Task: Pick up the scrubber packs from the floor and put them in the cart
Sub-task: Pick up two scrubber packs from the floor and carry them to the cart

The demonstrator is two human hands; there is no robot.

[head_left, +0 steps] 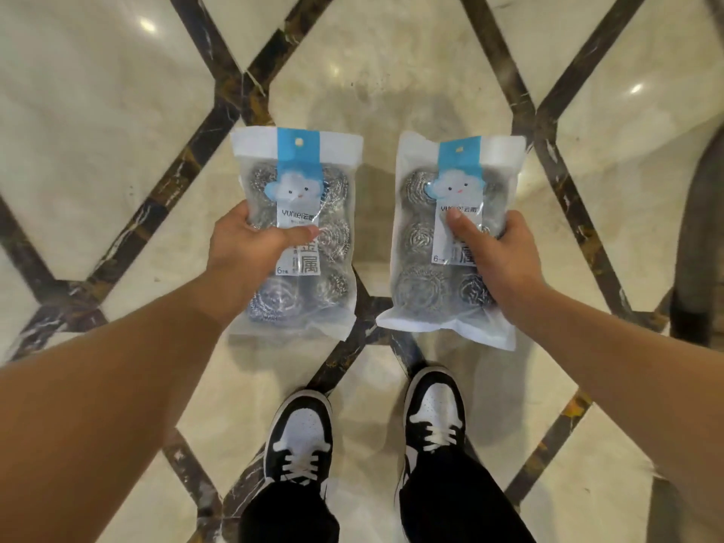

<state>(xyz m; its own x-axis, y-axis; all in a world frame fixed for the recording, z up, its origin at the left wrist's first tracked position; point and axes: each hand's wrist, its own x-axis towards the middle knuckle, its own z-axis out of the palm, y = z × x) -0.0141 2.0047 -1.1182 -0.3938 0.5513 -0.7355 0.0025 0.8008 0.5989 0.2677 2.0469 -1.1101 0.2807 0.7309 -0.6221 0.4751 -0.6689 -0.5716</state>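
Pickup done: left hand grips one scrubber pack, right hand grips another pack, both off the floor. Next: find cart, not in view.

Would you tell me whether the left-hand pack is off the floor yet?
Off the floor: the left hand holds the left scrubber pack up above the tiles.

The scene is evenly and brightly lit from overhead. Small ceiling lights are mirrored as glare spots on the glossy marble floor, and a soft shadow is cast between the feet. Edges are bent by wide-angle distortion; slight blur is seen throughout
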